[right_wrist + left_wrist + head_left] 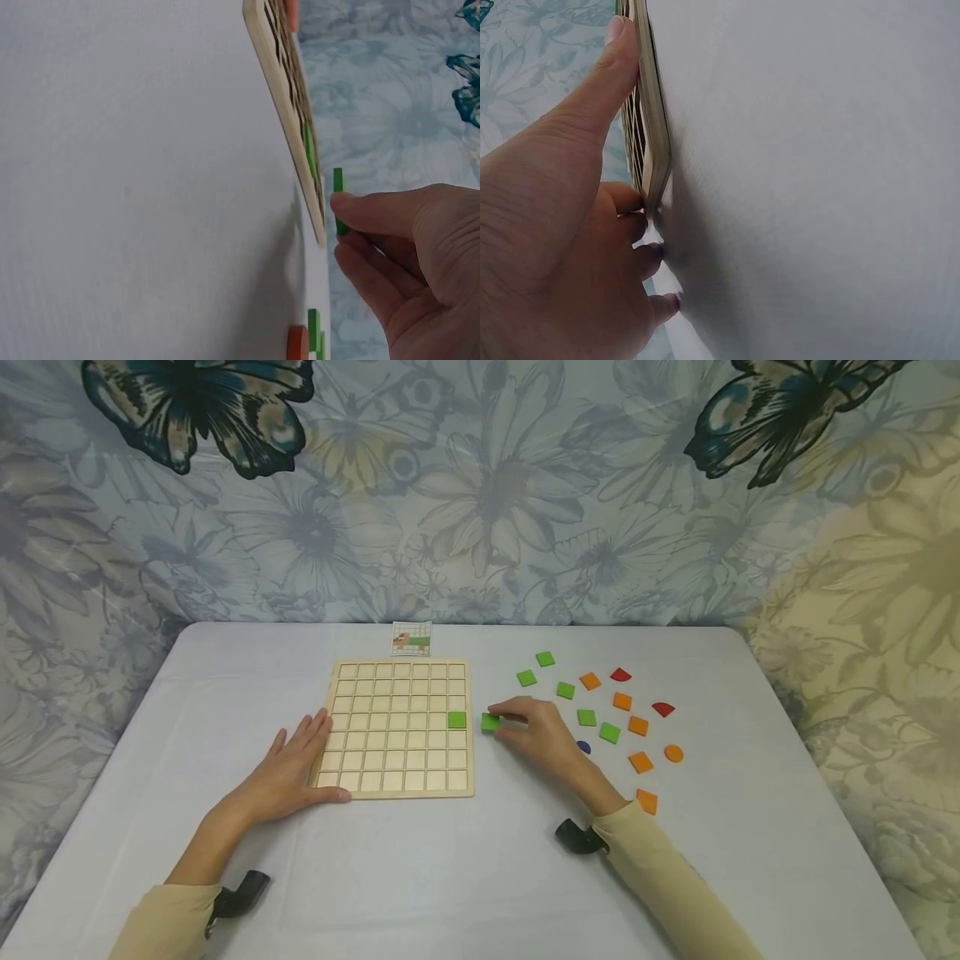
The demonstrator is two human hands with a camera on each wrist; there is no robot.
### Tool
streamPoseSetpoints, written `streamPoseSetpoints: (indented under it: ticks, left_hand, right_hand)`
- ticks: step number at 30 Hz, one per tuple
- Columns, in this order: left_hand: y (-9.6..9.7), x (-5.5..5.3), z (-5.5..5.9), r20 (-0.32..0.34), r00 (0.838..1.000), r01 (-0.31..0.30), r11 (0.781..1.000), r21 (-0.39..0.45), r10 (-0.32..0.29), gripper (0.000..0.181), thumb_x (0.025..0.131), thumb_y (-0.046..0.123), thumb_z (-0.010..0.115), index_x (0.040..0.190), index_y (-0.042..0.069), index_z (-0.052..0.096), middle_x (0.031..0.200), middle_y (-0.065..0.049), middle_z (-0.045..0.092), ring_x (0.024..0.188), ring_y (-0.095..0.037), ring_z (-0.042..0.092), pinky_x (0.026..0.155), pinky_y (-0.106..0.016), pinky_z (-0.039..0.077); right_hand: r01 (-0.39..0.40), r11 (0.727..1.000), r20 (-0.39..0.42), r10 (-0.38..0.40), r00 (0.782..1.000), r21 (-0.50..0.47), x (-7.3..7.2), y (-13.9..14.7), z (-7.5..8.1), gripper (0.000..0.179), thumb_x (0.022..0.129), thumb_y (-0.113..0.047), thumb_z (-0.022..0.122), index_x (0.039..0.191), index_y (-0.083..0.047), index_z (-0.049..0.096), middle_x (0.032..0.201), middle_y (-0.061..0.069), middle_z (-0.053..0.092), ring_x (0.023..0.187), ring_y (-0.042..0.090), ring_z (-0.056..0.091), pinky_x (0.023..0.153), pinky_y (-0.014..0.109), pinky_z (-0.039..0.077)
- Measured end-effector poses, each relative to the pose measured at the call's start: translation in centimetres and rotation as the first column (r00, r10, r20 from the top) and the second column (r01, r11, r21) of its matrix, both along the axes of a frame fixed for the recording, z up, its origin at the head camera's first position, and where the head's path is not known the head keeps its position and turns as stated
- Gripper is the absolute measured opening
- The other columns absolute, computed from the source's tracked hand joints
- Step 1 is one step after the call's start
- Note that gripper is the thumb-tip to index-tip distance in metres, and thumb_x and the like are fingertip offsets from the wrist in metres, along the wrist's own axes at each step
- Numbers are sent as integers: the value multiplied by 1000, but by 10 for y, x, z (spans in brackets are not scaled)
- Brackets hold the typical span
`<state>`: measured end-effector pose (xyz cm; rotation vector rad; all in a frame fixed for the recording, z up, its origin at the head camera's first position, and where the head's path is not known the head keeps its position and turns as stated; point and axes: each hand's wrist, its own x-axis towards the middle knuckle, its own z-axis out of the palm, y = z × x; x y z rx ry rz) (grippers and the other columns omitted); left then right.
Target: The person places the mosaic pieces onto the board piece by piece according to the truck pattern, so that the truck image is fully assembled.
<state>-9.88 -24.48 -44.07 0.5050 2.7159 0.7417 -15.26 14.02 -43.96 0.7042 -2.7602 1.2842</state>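
A wooden grid board [392, 794] lies on the white table, with one green square tile [457, 720] set in a cell of its rightmost column. My left hand [288, 772] rests along the board's left edge, fingers spread, the thumb at the front left corner; the left wrist view also shows the thumb [607, 82] against the board's side. Just right of the board, my right hand [543, 739] pinches another green square tile [490, 723] between thumb and fingers. In the right wrist view this tile [338, 180] is seen edge-on, raised off the table.
Several loose green tiles [587, 717] and orange tiles [638, 726] are scattered right of the board, with two red pieces [663, 709], an orange disc [674, 753] and a partly covered blue piece [583, 747]. A small pattern card [411, 639] lies behind the board.
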Motion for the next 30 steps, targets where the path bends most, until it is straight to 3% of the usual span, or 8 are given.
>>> streamPoseSetpoints:
  ticks: [30]
  left_hand:
    - [1, 0, -1, 7, 1000, -16, 1000, -4, 16, 121, 76, 63, 72, 155, -5, 9, 163, -20, 2, 148, -43, 2, 115, -62, -4]
  right_hand:
    - [-159, 987, 10, 159, 987, 26, 6, -32, -3, 31, 80, 4, 77, 110, 0, 72, 109, 9, 72, 107, 20, 67, 91, 27, 53]
